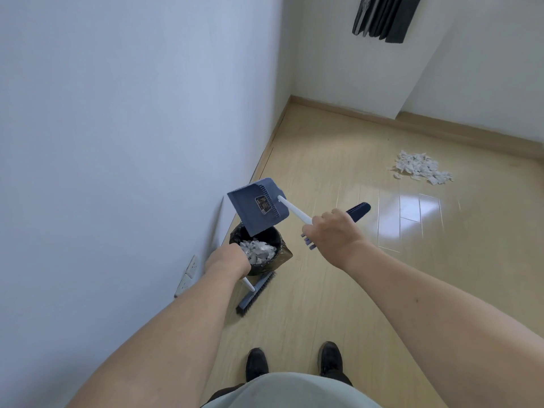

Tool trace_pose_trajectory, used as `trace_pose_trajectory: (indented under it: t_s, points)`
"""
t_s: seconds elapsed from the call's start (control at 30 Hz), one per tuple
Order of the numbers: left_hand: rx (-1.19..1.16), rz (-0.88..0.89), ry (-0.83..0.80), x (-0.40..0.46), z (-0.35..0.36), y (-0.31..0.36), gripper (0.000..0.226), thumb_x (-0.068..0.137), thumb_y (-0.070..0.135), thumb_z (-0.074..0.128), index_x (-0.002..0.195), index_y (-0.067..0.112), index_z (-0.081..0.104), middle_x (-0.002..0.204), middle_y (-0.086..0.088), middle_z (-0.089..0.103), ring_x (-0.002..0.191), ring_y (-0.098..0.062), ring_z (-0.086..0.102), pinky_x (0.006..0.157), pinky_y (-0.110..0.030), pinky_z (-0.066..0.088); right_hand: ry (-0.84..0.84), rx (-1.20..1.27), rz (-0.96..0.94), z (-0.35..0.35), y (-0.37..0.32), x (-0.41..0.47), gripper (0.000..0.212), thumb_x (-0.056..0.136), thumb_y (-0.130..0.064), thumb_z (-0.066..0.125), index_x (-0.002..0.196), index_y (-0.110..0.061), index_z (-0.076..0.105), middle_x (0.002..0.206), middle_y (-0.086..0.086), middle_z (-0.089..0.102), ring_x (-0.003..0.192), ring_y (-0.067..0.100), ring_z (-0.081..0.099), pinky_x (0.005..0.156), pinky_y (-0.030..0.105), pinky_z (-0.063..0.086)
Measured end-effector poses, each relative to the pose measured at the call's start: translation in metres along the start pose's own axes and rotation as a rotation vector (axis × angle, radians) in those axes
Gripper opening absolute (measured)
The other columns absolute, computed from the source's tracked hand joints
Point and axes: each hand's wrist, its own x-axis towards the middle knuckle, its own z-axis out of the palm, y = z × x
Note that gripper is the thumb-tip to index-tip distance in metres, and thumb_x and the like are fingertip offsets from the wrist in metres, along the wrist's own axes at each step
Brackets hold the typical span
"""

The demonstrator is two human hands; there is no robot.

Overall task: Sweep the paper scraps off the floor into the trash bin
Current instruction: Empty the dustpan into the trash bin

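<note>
A blue dustpan (pixel 256 208) hangs tilted over the black lined trash bin (pixel 283 255), which stands against the left wall. My right hand (pixel 332 237) grips the dustpan's white handle (pixel 294 209). White paper scraps (pixel 258 251) lie inside the bin. My left hand (pixel 229 259) holds the broom's white handle just left of the bin. The broom head (pixel 255 293) rests on the floor in front of the bin. A pile of paper scraps (pixel 421 167) lies on the wooden floor at the far right.
The white wall runs close along the left, with a wall socket (pixel 188 275) low down. My shoes (pixel 256 363) stand behind the broom. A dark folded object (pixel 382 16) hangs on the far wall. Baseboard edges the far corner.
</note>
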Motion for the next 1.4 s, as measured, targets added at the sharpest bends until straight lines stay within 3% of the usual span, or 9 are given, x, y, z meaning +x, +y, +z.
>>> trace_pose_trajectory:
  t_s: [0.23, 0.3, 0.4, 0.53, 0.77, 0.83, 1.03, 1.23, 1.4]
  points:
    - [-0.034, 0.013, -0.099, 0.001, 0.007, 0.017, 0.016, 0.081, 0.01, 0.042, 0.085, 0.013, 0.057, 0.073, -0.005, 0.058, 0.054, -0.021, 0.053, 0.047, -0.024, 0.04, 0.046, 0.424, 0.348, 0.007, 0.012, 0.0, 0.038, 0.088, -0.006, 0.047, 0.12, -0.022, 0.058, 0.092, 0.001, 0.067, 0.082, 0.025, 0.062, 0.067, 0.029, 0.039]
    - [-0.051, -0.037, -0.194, 0.002, 0.004, 0.025, 0.014, 0.087, 0.012, 0.042, 0.083, 0.009, 0.055, 0.068, -0.007, 0.06, 0.051, -0.021, 0.055, 0.05, -0.024, 0.044, 0.073, 0.566, 0.496, 0.01, 0.015, -0.001, 0.029, 0.091, -0.008, 0.047, 0.114, -0.021, 0.06, 0.087, 0.001, 0.064, 0.074, 0.025, 0.056, 0.064, 0.029, 0.036]
    - [-0.122, -0.117, -0.395, 0.007, 0.007, 0.039, 0.017, 0.092, 0.012, 0.038, 0.099, 0.004, 0.052, 0.066, -0.011, 0.058, 0.049, -0.021, 0.055, 0.055, -0.025, 0.051, 0.098, 0.752, 0.704, 0.012, 0.021, -0.001, 0.021, 0.09, -0.008, 0.045, 0.101, -0.02, 0.059, 0.084, 0.002, 0.062, 0.07, 0.027, 0.052, 0.061, 0.029, 0.034]
    - [-0.339, -0.184, -0.508, 0.008, 0.008, 0.055, 0.014, 0.088, 0.008, 0.041, 0.087, 0.003, 0.053, 0.067, -0.008, 0.048, 0.049, -0.018, 0.043, 0.053, -0.024, 0.044, 0.092, 0.858, 0.892, 0.02, 0.035, -0.007, 0.02, 0.088, -0.008, 0.045, 0.098, -0.02, 0.058, 0.078, 0.0, 0.054, 0.071, 0.028, 0.05, 0.062, 0.028, 0.033]
    - [-0.544, -0.288, -0.595, 0.008, 0.017, 0.094, 0.011, 0.075, 0.01, 0.057, 0.085, 0.006, 0.056, 0.054, -0.005, 0.051, 0.043, -0.014, 0.045, 0.044, -0.019, 0.044, -0.006, 0.942, 1.047, 0.063, 0.059, -0.034, 0.017, 0.086, -0.009, 0.046, 0.093, -0.023, 0.052, 0.082, 0.0, 0.053, 0.074, 0.027, 0.049, 0.064, 0.028, 0.034]
    - [-0.53, -0.321, -0.647, 0.008, 0.023, 0.11, 0.004, 0.076, 0.011, 0.057, 0.076, 0.008, 0.055, 0.051, -0.003, 0.05, 0.04, -0.012, 0.043, 0.04, -0.016, 0.039, -0.051, 0.977, 1.101, 0.083, 0.069, -0.044, 0.017, 0.085, -0.008, 0.047, 0.092, -0.023, 0.053, 0.083, 0.0, 0.055, 0.075, 0.026, 0.05, 0.063, 0.027, 0.035]
    - [-0.389, -0.352, -0.803, 0.009, 0.047, 0.171, 0.02, 0.08, 0.016, 0.054, 0.063, 0.016, 0.044, 0.05, 0.004, 0.044, 0.039, -0.007, 0.027, 0.037, -0.015, 0.022, -0.158, 1.057, 1.211, 0.132, 0.104, -0.077, 0.016, 0.083, -0.006, 0.05, 0.086, -0.022, 0.052, 0.071, -0.004, 0.047, 0.073, 0.026, 0.051, 0.062, 0.026, 0.036]
    - [-0.566, -0.388, -0.731, 0.002, 0.046, 0.251, 0.009, 0.08, 0.01, 0.054, 0.073, 0.013, 0.051, 0.051, 0.002, 0.048, 0.04, -0.007, 0.037, 0.042, -0.016, 0.031, -0.214, 1.081, 1.233, 0.17, 0.162, -0.108, 0.013, 0.082, -0.006, 0.05, 0.087, -0.018, 0.053, 0.088, 0.005, 0.058, 0.074, 0.027, 0.054, 0.062, 0.027, 0.04]
    - [-0.733, -0.421, -0.653, 0.007, 0.025, 0.309, 0.006, 0.078, 0.007, 0.06, 0.076, 0.009, 0.054, 0.057, 0.001, 0.052, 0.039, -0.008, 0.043, 0.044, -0.016, 0.038, -0.221, 1.078, 1.224, 0.191, 0.225, -0.122, 0.013, 0.081, -0.008, 0.051, 0.091, -0.017, 0.051, 0.088, 0.005, 0.054, 0.078, 0.028, 0.054, 0.065, 0.027, 0.042]
